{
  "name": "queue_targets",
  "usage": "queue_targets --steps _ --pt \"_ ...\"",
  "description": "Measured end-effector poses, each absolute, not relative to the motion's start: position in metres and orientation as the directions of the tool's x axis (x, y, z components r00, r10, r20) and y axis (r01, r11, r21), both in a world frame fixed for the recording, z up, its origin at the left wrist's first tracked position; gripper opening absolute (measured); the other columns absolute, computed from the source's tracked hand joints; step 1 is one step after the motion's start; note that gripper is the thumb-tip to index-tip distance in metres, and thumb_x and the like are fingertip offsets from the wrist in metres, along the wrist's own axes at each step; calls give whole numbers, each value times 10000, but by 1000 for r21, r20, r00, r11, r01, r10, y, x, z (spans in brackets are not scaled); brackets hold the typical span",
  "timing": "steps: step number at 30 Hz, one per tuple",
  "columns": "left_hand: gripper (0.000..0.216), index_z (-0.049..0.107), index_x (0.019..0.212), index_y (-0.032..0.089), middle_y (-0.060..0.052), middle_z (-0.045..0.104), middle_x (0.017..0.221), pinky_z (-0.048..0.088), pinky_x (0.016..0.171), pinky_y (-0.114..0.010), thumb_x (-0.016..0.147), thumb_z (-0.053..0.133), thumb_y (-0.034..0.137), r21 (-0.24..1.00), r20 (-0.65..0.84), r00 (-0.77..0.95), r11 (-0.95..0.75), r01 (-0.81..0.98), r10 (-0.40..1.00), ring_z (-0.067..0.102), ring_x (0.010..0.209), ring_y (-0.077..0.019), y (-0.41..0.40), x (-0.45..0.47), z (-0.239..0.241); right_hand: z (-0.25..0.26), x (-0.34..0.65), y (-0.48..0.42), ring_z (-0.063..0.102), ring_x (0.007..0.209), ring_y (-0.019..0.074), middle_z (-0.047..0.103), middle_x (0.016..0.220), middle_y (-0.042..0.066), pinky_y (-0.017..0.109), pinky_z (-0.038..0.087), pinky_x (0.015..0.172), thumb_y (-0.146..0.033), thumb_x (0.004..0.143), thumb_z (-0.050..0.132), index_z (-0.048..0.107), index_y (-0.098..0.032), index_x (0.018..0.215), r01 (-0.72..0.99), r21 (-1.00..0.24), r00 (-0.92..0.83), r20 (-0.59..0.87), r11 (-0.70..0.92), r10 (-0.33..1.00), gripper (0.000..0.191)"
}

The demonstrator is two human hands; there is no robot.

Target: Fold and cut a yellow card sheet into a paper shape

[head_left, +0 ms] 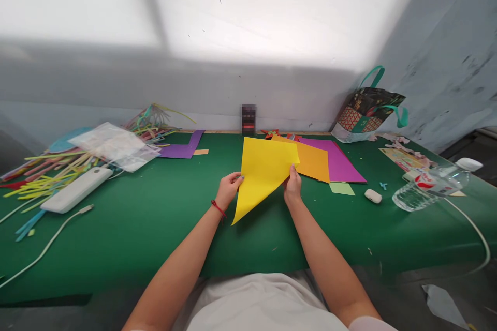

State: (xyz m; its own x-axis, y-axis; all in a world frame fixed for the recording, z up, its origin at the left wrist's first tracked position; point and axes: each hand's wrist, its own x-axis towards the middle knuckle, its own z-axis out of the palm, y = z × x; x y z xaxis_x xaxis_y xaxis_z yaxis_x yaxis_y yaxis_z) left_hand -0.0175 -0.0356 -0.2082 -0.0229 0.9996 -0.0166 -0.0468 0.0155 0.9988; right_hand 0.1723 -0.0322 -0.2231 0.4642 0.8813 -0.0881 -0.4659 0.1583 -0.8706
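Observation:
A sheet of yellow paper (264, 170) is held up over the green table (163, 248), one lower corner pointing down toward me. My left hand (230, 189) pinches its left edge, a red cord bracelet on the wrist. At the right edge my right hand (293, 185) grips the sheet, thumb on the front and the other fingers hidden behind it. Just beyond the right hand lie an orange sheet (315, 161) and a magenta sheet (347, 163), overlapping. A small pale green piece of paper (341, 189) sits by their near edge.
Colourful paper strips (34, 176), a clear plastic bag (112, 145), a white power bank (76, 190) and a cable (50, 251) lie left. Purple paper (176, 151) is further back. On the right are an earbud case (373, 196), a plastic bottle (430, 186) and a patterned bag (365, 114).

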Motion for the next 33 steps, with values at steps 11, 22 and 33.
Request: queue_targets --steps 11,22,33 --pt "307 656 827 116 -55 673 684 473 546 -259 612 663 335 1000 12 20 -12 -20 1000 609 622 -168 -35 -18 -213 -222 173 -34 578 1050 210 572 1209 95 310 529 796 -519 793 465 529 -158 1155 -368 -912 511 -39 178 858 515" --pt "287 666 815 121 -64 684 696 476 515 -254 611 674 323 1000 -15 9 15 -17 1000 620 617 -176 -36 -17 -209 -225 173 -31 560 1078 214 606 1146 89 320 531 803 -506 818 424 528 -159 1167 -333 -927 527 -30 174 849 503" --pt "276 662 814 118 -72 691 705 487 514 -258 614 681 307 999 -14 12 15 -39 1000 630 613 -180 -34 -18 -212 -223 176 -33 594 1016 222 596 1159 101 312 546 749 -515 790 458 533 -147 1157 -368 -916 534 -68 159 843 525"
